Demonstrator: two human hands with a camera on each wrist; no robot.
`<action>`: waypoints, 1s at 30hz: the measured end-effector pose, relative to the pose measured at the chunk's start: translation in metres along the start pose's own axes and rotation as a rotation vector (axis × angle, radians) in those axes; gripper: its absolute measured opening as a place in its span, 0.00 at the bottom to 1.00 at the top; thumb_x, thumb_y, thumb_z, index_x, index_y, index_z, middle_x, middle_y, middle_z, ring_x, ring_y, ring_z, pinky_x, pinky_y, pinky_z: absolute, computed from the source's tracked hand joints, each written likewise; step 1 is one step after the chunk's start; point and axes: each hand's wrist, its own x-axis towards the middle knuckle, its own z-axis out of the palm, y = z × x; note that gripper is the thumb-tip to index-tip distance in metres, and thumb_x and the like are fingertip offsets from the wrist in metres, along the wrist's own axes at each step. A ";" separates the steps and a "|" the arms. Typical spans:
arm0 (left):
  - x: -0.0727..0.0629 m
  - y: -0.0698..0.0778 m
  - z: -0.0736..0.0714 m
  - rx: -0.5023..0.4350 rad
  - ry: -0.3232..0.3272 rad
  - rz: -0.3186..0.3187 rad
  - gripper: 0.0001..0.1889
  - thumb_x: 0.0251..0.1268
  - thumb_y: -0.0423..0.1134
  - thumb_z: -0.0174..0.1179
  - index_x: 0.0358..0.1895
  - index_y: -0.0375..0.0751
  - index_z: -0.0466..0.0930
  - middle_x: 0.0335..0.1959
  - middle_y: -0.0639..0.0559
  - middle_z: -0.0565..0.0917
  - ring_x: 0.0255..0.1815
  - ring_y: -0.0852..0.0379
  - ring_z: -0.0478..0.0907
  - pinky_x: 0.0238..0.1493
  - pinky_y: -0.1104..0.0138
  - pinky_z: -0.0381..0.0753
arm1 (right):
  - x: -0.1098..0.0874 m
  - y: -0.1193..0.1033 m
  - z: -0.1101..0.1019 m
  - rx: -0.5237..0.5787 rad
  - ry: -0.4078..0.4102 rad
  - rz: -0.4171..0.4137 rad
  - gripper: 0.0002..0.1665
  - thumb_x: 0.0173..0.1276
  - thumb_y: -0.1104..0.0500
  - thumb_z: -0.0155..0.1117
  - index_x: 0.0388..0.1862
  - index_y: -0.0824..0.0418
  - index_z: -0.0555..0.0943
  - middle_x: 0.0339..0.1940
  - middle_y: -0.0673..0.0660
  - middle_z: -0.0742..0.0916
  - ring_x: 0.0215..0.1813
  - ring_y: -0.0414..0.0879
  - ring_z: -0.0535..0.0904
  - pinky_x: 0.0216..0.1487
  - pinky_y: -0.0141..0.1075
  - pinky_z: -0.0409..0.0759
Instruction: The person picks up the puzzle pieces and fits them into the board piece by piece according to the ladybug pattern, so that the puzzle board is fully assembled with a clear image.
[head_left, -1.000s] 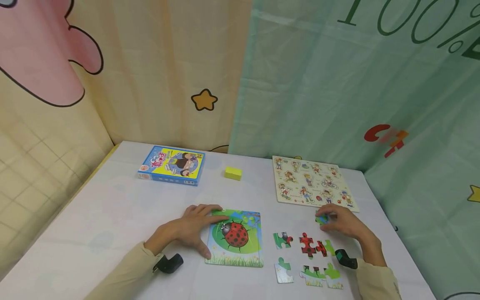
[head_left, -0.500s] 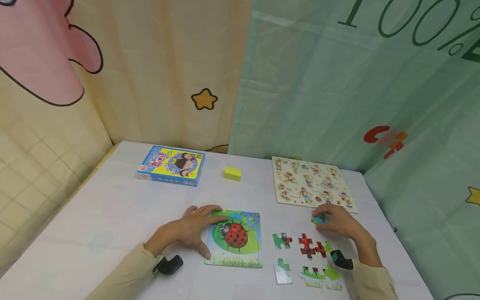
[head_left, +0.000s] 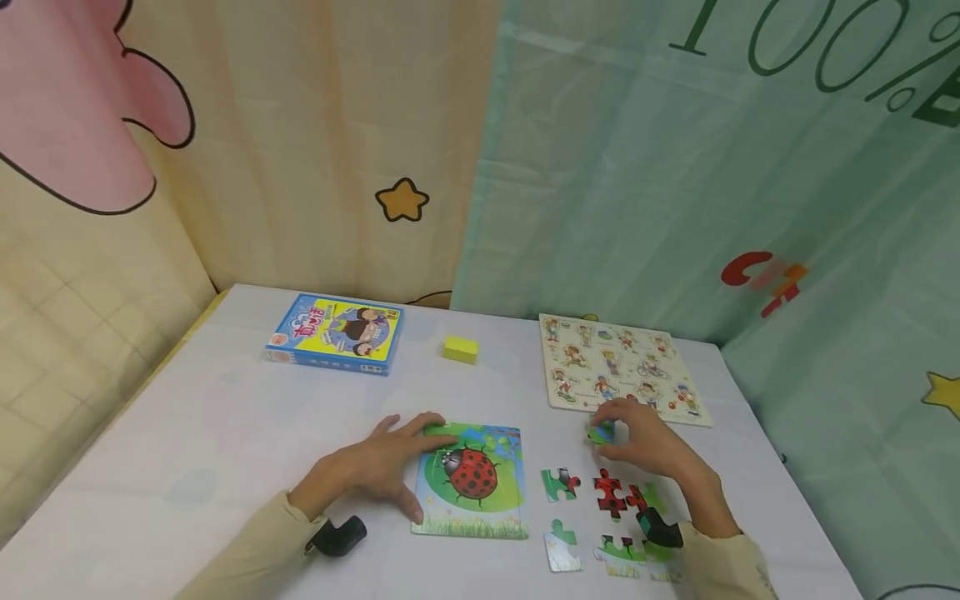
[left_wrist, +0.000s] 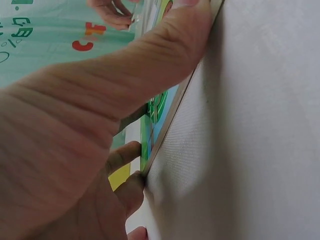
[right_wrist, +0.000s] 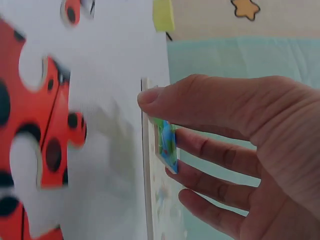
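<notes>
Trouble, if it comes, looks likeliest at the right hand (head_left: 645, 437), which pinches a small blue-green puzzle piece (head_left: 601, 432) between thumb and fingers, by the near edge of the figure board (head_left: 588, 375) that lies toward the table's (head_left: 225, 450) far right corner. That grip looks light, so a twist could drop the piece or flip it. Whether the fingers brush the figure board is hard to judge from where I stand; if they do, it could be nudged.

The black wrist camera (head_left: 660, 528) hangs over the loose pieces nearest the table's right edge, and a low forearm could push them askew. The green-and-red piece (head_left: 560, 484) sits between the right hand and the ladybug board (head_left: 471, 475), slightly to the near side, so a low sweep might catch it. The left hand (head_left: 382, 467) is spread wide along that board's left side, thumb at its near corner; uneven pressure could skid it.

Room to move runs widest toward the table's left edge. Beyond the ladybug board, a broad strip reaches to the yellow block (head_left: 460, 350) near the far edge and the blue box (head_left: 337, 333) near the far left corner.
</notes>
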 end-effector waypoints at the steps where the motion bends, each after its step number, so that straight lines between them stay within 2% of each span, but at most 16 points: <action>1: 0.000 0.001 -0.001 0.005 -0.001 -0.004 0.54 0.41 0.58 0.80 0.76 0.55 0.64 0.79 0.48 0.55 0.78 0.43 0.55 0.77 0.35 0.38 | 0.001 -0.005 0.001 -0.008 -0.003 -0.018 0.17 0.57 0.58 0.78 0.46 0.56 0.86 0.53 0.56 0.85 0.59 0.59 0.79 0.59 0.58 0.79; 9: 0.000 0.000 -0.002 0.029 0.011 -0.002 0.54 0.39 0.59 0.80 0.76 0.56 0.64 0.79 0.48 0.56 0.79 0.44 0.55 0.78 0.38 0.40 | 0.017 -0.041 0.007 -0.007 -0.036 -0.125 0.19 0.59 0.58 0.77 0.49 0.57 0.85 0.54 0.53 0.86 0.59 0.54 0.81 0.58 0.51 0.81; 15: 0.000 -0.003 0.000 0.034 0.018 0.012 0.55 0.39 0.60 0.80 0.76 0.56 0.64 0.78 0.48 0.57 0.77 0.43 0.57 0.78 0.38 0.42 | 0.028 -0.059 0.020 0.015 -0.079 -0.127 0.20 0.59 0.56 0.77 0.51 0.56 0.85 0.57 0.52 0.85 0.61 0.52 0.80 0.62 0.50 0.80; 30: 0.000 -0.004 0.000 0.037 0.012 0.014 0.55 0.39 0.62 0.79 0.76 0.57 0.63 0.78 0.47 0.56 0.78 0.43 0.55 0.77 0.37 0.42 | 0.046 -0.095 0.041 0.045 -0.149 -0.226 0.21 0.62 0.55 0.75 0.53 0.59 0.86 0.59 0.54 0.85 0.64 0.50 0.79 0.65 0.48 0.78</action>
